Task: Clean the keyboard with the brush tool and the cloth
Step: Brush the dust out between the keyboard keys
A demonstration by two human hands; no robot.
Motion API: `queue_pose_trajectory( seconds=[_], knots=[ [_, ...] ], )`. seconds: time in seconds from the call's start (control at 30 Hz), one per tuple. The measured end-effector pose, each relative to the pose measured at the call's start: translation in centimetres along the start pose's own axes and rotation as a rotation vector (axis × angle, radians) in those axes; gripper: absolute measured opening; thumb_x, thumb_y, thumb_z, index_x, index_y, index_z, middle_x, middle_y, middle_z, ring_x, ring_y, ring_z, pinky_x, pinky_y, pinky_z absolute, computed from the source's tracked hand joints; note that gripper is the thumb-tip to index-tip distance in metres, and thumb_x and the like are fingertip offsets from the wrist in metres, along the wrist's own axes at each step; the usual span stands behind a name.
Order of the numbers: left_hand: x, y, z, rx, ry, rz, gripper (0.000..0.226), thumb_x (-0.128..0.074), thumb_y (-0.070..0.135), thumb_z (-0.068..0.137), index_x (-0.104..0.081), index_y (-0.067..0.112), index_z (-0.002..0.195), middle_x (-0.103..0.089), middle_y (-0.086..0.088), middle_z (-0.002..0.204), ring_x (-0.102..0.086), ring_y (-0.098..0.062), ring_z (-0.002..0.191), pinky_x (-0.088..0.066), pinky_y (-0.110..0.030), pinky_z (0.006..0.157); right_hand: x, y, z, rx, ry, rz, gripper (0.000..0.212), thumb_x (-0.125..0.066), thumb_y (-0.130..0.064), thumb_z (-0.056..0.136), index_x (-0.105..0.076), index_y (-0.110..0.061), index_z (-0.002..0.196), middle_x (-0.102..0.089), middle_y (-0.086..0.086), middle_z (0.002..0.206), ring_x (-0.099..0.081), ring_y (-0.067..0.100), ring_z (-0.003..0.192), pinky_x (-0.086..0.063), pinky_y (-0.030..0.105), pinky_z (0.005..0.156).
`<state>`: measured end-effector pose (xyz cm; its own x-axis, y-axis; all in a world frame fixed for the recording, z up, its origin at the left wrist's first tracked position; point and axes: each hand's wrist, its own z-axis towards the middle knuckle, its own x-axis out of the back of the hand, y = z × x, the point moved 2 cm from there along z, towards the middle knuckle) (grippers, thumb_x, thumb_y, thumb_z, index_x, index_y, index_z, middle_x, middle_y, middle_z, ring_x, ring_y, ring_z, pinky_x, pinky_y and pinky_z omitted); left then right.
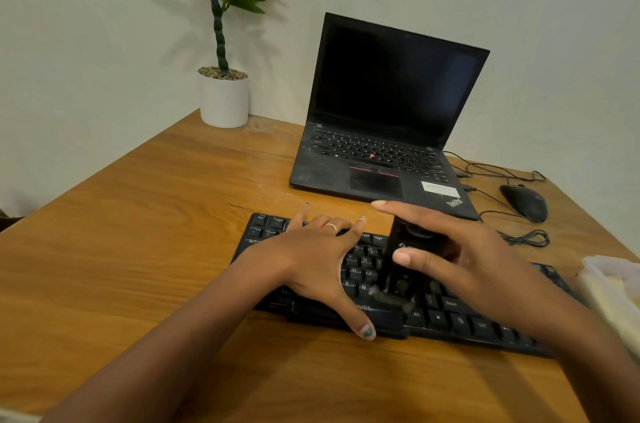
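Note:
A black keyboard (460, 320) lies across the wooden table (138, 249) in front of me. My left hand (311, 260) rests flat on the keyboard's left half, fingers spread, thumb over the front edge. My right hand (464, 256) grips a black brush tool (401, 260) upright, its grey bristles pressed onto the keys near the space bar. At the right edge a pale yellow cloth (613, 291) lies partly out of view.
An open black laptop (381, 132) stands behind the keyboard. A black mouse (524, 203) with loose cables sits to the right. A potted plant in a white pot (224, 99) stands at the table's far corner by the wall.

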<state>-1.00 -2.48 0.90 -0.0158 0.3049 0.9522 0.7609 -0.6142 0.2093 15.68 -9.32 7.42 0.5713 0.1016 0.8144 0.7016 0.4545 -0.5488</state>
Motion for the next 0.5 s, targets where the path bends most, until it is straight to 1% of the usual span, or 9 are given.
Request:
queue_pose_trajectory(
  seconds=[0.07,0.1,0.17,0.2,0.3,0.37,0.43,0.5],
  knots=[
    [-0.1,0.0,0.1,-0.003,0.008,0.000,0.133,-0.064,0.081,0.062,0.015,0.025,0.153,0.005,0.002,0.163,0.009,-0.017,0.148,0.021,-0.052,0.114,0.4,-0.2,0.1,0.005,0.041,-0.048,0.053,-0.049,-0.054,0.075,-0.033,-0.068,0.124,-0.048,-0.043,0.118,-0.054,-0.006,0.105,-0.054,0.022,0.078],
    [-0.1,-0.1,0.1,-0.009,0.017,-0.002,0.132,-0.064,0.082,0.061,0.014,0.026,0.153,0.004,0.003,0.163,0.008,-0.017,0.148,0.021,-0.051,0.113,0.1,-0.4,0.1,0.022,0.074,-0.008,0.053,-0.051,-0.050,0.077,-0.035,-0.066,0.124,-0.050,-0.043,0.116,-0.054,-0.007,0.105,-0.054,0.020,0.079],
    [-0.3,-0.3,0.4,-0.026,0.037,-0.014,0.132,-0.063,0.084,0.058,0.008,0.029,0.154,0.000,0.003,0.163,0.005,-0.018,0.148,0.021,-0.052,0.113,-1.2,-0.7,0.0,0.059,0.095,0.093,0.052,-0.056,-0.041,0.081,-0.040,-0.059,0.127,-0.051,-0.039,0.118,-0.050,-0.011,0.111,-0.050,0.015,0.085],
    [-0.3,-0.3,0.4,-0.032,0.044,-0.013,0.131,-0.063,0.085,0.058,0.006,0.030,0.155,-0.001,0.003,0.163,0.004,-0.018,0.148,0.020,-0.052,0.113,-1.6,-0.7,0.0,0.072,0.091,0.090,0.052,-0.056,-0.040,0.082,-0.041,-0.058,0.128,-0.051,-0.039,0.119,-0.047,-0.013,0.113,-0.048,0.013,0.087],
    [-0.1,-0.2,0.2,-0.016,0.019,0.007,0.131,-0.063,0.083,0.060,0.009,0.026,0.154,0.000,0.003,0.163,0.005,-0.018,0.148,0.018,-0.053,0.115,-0.9,-0.3,0.2,0.036,0.055,-0.043,0.051,-0.053,-0.046,0.082,-0.036,-0.061,0.127,-0.047,-0.046,0.112,-0.043,-0.019,0.111,-0.048,0.011,0.085],
    [-0.1,-0.1,0.1,-0.010,0.013,0.016,0.132,-0.063,0.083,0.061,0.011,0.025,0.153,0.002,0.003,0.163,0.006,-0.017,0.148,0.017,-0.053,0.115,-0.5,-0.4,0.2,0.035,0.089,-0.119,0.052,-0.051,-0.047,0.082,-0.033,-0.064,0.127,-0.047,-0.044,0.110,-0.046,-0.014,0.110,-0.050,0.015,0.083],
    [-0.2,-0.2,0.2,-0.025,0.032,0.005,0.131,-0.063,0.084,0.059,0.008,0.027,0.154,0.000,0.003,0.163,0.004,-0.017,0.148,0.016,-0.054,0.115,-1.3,-0.6,-0.1,0.048,0.147,-0.022,0.052,-0.052,-0.046,0.083,-0.034,-0.062,0.129,-0.053,-0.037,0.114,-0.049,-0.009,0.110,-0.051,0.018,0.083],
    [-0.2,-0.2,0.3,-0.031,0.039,-0.003,0.131,-0.063,0.084,0.059,0.007,0.028,0.155,-0.001,0.003,0.163,0.004,-0.018,0.148,0.016,-0.055,0.115,-1.9,-0.5,-0.3,0.054,0.143,0.081,0.051,-0.053,-0.045,0.082,-0.038,-0.059,0.129,-0.052,-0.037,0.119,-0.048,-0.012,0.113,-0.050,0.017,0.086]
  ],
)
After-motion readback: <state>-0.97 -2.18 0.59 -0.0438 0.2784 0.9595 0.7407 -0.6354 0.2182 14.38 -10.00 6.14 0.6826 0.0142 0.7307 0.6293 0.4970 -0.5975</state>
